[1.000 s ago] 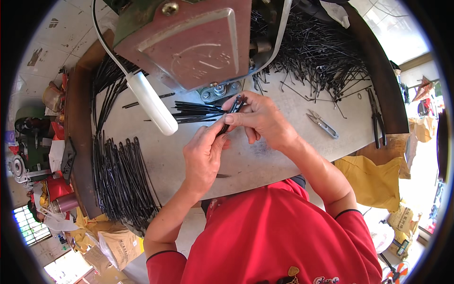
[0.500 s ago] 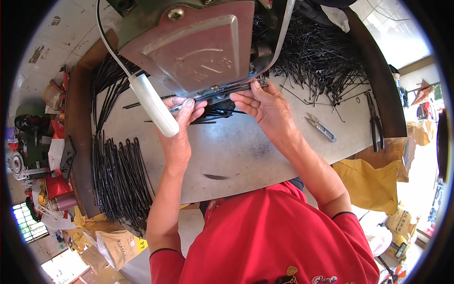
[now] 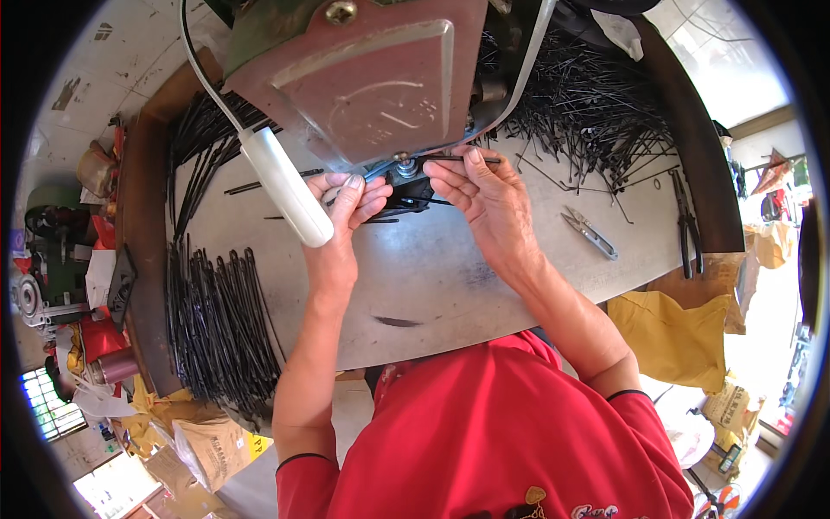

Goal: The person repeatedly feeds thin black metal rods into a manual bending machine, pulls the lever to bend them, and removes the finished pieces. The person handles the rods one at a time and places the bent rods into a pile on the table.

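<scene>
Under the red-brown cover of a green machine [image 3: 372,86], both my hands work close to a small round metal fitting [image 3: 405,166]. My left hand [image 3: 339,221] pinches a thin black strip between thumb and fingers, left of the fitting; fingers and the white lamp partly cover it. On the right, my right hand [image 3: 488,203] holds a thin black strip [image 3: 445,158] between thumb and forefinger, level with the fitting. I cannot tell whether both hands hold one piece. Several other black strips [image 3: 406,206] lie on the metal tabletop [image 3: 450,294] behind and below the fingers.
A white tube lamp [image 3: 285,186] hangs over my left hand. Looped black strips [image 3: 220,329] lie bundled at left; a tangled heap [image 3: 588,104] fills the far right. Small snips [image 3: 590,232] and pliers [image 3: 686,225] lie right. A raised brown edge [image 3: 143,259] borders the table.
The dark strip that spanned both hands no longer shows across the middle, and the metal fitting is now visible between them. The view has shifted slightly.
</scene>
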The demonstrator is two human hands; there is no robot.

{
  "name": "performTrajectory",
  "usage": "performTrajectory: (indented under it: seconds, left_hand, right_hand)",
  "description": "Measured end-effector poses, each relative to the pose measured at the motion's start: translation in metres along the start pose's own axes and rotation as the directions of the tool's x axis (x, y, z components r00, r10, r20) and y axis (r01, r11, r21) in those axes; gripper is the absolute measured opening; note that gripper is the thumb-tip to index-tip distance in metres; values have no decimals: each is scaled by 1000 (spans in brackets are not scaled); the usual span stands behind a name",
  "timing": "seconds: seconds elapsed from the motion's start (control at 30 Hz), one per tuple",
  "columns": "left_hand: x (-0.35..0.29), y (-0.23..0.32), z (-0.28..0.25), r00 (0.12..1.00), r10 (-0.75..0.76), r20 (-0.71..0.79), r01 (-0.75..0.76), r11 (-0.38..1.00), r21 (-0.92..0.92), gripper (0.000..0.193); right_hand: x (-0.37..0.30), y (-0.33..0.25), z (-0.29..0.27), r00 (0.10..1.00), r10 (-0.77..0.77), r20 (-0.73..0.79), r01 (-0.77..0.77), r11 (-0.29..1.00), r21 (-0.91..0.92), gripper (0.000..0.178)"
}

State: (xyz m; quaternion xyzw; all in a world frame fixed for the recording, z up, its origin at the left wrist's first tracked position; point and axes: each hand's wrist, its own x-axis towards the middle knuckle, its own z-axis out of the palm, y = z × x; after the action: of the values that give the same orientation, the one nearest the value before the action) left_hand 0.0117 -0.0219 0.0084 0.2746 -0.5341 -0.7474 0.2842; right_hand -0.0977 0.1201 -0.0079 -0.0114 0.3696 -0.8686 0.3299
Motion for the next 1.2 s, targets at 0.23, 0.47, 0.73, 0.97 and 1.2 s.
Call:
performTrajectory:
  seconds: [0.23,0.47,0.73,0.97,1.2]
  left_hand:
    - [12,18,-6,994,-104,21,99,981,170,23]
    - [13,15,0,997,-75,0,73,981,181,34]
    - [18,-11,-3,972,-189,-143,144,950,-276,20]
    - [4,9,-8,963,-201,-177,140,942,-304,12]
    - [-7,3,-4,950,-243,-195,195,953,-233,21]
  right_hand:
    - [9,-40,-2,957,282,62,-264,942,-207,34]
    - [29,-31,-11,993,112,46,-110,993,-30,23]
    - [-12,-57,-15,995,26,101,42,787,-615,29]
    - [-22,-129,-96,854,-458,247,142,-252,-957,15]
    - [-5,-170,-136,853,-404,329,-67,-711,-700,14]
